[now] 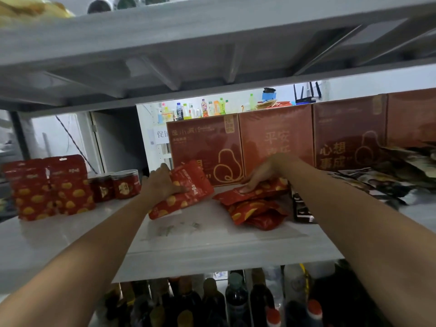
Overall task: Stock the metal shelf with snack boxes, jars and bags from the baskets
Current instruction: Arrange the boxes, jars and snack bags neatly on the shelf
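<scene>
Both my arms reach onto the white metal shelf [70, 239]. My left hand [162, 182] grips a red snack bag [188, 192] with yellow chip pictures, tilted up against a red box [205, 147]. My right hand [262, 173] lies with fingers flat on the top bag of a loose pile of red bags [254, 208] lying on the shelf. More red boxes [349, 135] stand in a row along the back. At the left stand upright red bags [49, 187] and two red jars [115, 185].
Dark printed packets [382, 180] lie heaped at the right of the shelf. A dark box [302, 208] sits beside the bag pile. The shelf above [188, 43] hangs close overhead. Bottles [236, 300] fill the level below. Drink bottles [203, 109] stand in the background.
</scene>
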